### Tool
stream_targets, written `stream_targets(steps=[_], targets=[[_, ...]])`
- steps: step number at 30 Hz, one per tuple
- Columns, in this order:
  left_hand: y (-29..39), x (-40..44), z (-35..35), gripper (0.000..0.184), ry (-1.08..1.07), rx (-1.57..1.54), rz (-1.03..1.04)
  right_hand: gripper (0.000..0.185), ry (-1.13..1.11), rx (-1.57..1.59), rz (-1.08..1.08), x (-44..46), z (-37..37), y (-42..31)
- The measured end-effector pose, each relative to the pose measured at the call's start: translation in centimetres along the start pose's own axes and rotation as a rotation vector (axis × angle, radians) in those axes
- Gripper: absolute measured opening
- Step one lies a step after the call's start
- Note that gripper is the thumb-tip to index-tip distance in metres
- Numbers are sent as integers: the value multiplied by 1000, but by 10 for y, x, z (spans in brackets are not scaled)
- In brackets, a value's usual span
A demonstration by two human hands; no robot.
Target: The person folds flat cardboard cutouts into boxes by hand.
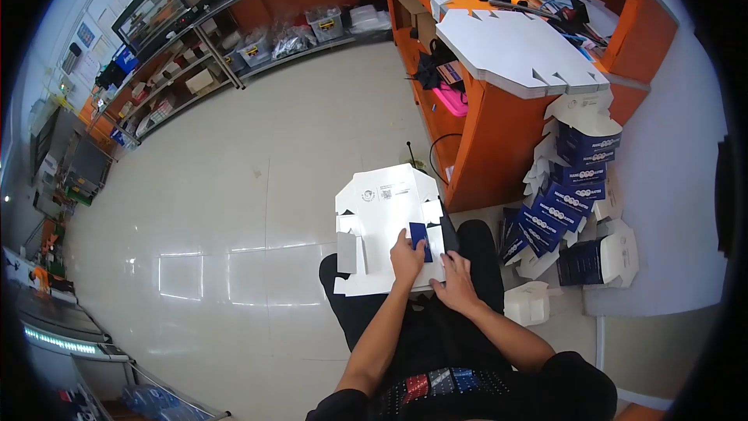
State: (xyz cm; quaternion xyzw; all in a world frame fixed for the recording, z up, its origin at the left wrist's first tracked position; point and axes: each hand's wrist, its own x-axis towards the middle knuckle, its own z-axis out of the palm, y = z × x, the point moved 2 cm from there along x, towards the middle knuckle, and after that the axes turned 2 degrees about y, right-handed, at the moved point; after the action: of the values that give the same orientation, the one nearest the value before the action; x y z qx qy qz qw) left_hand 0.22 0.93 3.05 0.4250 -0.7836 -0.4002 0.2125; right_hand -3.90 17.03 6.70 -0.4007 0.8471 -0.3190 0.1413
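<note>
A die-cut white cardboard box blank [374, 222] lies across my lap, with small printed marks near its far edge. Its side flaps on the left stand partly folded up. A dark blue panel [419, 234] shows at the right side of the blank. My left hand [407, 259] is closed at this blue panel, its thumb laid over it and the other fingers mostly curled. At the right edge of the blank, my right hand [458, 282] grips the cardboard beside the blue panel, with some fingertips hidden.
A stack of flat white blanks [510, 47] rests on the orange counter [499, 140] ahead to the right. Blue-and-white folded cartons [557, 214] are piled against the wall on my right. Metal shelves [312, 45] with bins run along the back; tiled floor [218, 210] spreads to the left.
</note>
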Motion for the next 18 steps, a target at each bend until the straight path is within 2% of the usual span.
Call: stream_targets(steps=[2,3,6,7,9,11,14,15,18], targets=[[3,14,-2,43,-91,-179,-104,78,92,-9,44,1,0,1],[11,16,-7,29,-2,-192,-43,80,103,-1,89,1,-3,-1],[27,17,-22,27,-84,-291,-277,80,170,131,154,-3,-11,-4],[31,17,-26,26,-70,-451,-266,79,199,193,164,-5,-13,-5],[36,14,-32,25,-43,-772,-249,77,254,618,143,-6,-16,-11],[55,11,-52,24,-14,-912,-240,68,326,967,96,-5,-35,-39],[90,9,-95,21,-7,-1026,-276,48,483,547,-183,0,-50,-49],[101,10,-109,21,-8,-1047,-296,37,431,475,-355,13,-81,-76],[130,7,-140,21,-44,-1254,-221,43,491,163,-741,35,-109,-101]])
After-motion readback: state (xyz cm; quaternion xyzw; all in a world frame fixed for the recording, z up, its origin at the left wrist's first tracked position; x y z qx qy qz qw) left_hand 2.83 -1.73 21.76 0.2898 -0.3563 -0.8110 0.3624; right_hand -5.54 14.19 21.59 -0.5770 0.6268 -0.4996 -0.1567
